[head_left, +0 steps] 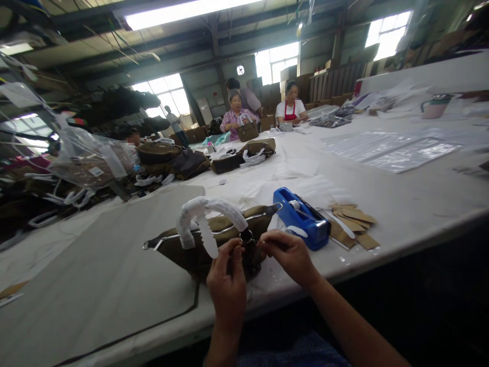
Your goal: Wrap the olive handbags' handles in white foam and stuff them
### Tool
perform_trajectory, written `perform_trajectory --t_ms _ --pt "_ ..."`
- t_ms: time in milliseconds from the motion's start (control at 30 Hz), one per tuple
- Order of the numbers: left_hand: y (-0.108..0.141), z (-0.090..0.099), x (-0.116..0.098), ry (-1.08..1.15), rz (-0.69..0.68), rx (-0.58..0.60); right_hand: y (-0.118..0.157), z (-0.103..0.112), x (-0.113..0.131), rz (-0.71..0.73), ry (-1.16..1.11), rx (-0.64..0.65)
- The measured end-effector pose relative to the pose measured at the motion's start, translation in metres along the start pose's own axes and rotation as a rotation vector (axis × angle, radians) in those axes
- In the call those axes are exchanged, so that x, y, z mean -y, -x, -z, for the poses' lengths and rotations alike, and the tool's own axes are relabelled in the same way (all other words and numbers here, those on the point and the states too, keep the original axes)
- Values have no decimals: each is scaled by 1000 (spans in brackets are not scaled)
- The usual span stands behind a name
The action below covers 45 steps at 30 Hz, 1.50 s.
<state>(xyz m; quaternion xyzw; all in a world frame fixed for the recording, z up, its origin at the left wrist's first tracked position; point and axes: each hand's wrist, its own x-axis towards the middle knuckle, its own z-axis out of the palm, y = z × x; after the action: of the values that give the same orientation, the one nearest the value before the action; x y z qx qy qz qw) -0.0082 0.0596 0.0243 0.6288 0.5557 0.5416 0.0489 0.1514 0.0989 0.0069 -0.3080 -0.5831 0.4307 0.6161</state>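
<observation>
An olive-brown handbag (219, 237) with a silver zip lies in front of me on the table. White wrapping covers its arched handle (208, 206), and a loose white strip hangs from it. At the handle's right end a metal ring (246, 236) carries a dark hanging piece (250, 257), too dim to name. My left hand (229, 280) pinches at the left edge of that piece, just below the ring. From the other side my right hand (292, 255) holds its thumb and finger closed at the piece's right edge. Exactly what the fingertips grip is partly hidden.
A blue tape dispenser (301, 219) stands right of the bag, with brown card pieces (353, 221) beyond it. Further back are more bags (244, 155), clear plastic sheets (393, 148) and a cup (437, 107). Co-workers (237, 120) are across the table; bags pile up at left.
</observation>
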Motion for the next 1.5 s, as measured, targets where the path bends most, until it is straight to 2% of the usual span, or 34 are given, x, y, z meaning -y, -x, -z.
perform_trajectory --t_ms 67,133,300,500,667,867,1267,1400,1500 --pt "2 -5 5 -98 21 -10 1 -1 -2 -44 -55 -38" --pt "3 -10 5 -174 29 31 1 -2 -5 -56 -84 -29" --pt "3 -14 -3 -312 141 80 1 -4 -8 32 -25 39" --pt "-1 0 1 -56 214 114 1 -4 6 180 420 58" --pt "-2 3 4 13 234 138 3 -9 13 259 694 80" --pt "1 4 6 46 221 128 2 -15 18 239 839 101" --pt "3 7 5 62 171 94 -3 -22 29 128 986 176" --pt "6 7 6 59 108 70 -4 -25 31 109 1006 177" --pt "9 4 7 44 35 35 -2 -25 28 111 920 180"
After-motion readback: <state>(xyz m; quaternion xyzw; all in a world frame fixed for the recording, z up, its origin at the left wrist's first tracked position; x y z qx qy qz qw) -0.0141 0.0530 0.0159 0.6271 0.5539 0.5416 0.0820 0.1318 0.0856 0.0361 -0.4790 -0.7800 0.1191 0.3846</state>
